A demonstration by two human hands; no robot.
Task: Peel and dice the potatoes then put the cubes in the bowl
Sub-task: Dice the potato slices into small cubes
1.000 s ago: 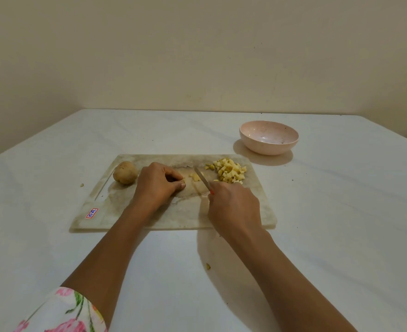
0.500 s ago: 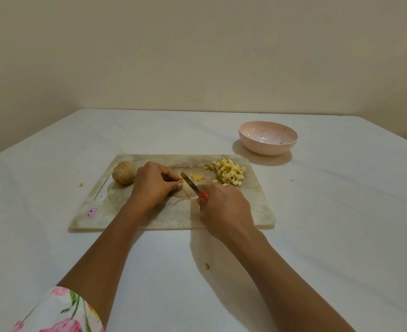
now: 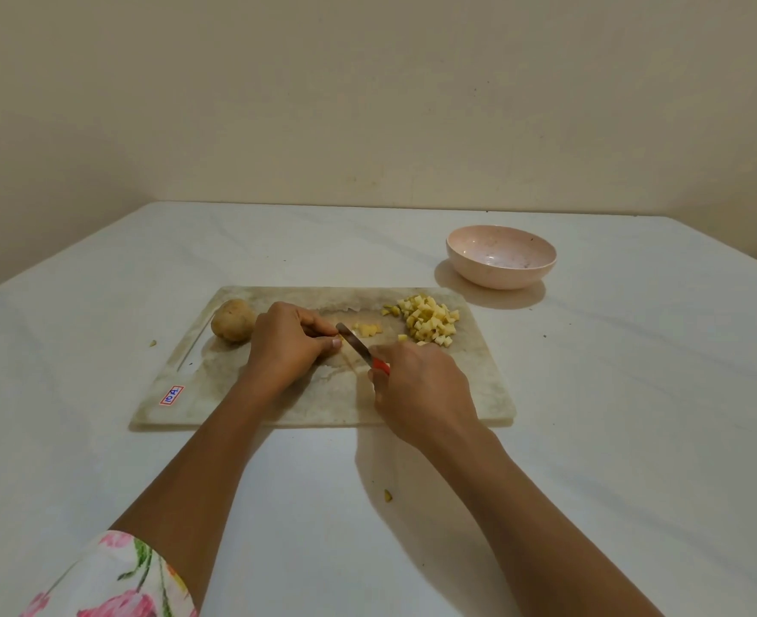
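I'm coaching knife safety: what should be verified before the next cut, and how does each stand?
1. Grip: the right hand holds the knife by its handle: ok.
2. Thumb: the left hand has its thumb tip right beside the blade: not ok.
3. Hold: the potato piece is hidden under the left hand: cannot tell.
4. Base: the cutting board lies flat on the table: ok.
5. Target: the bowl stands upright beyond the board: ok.
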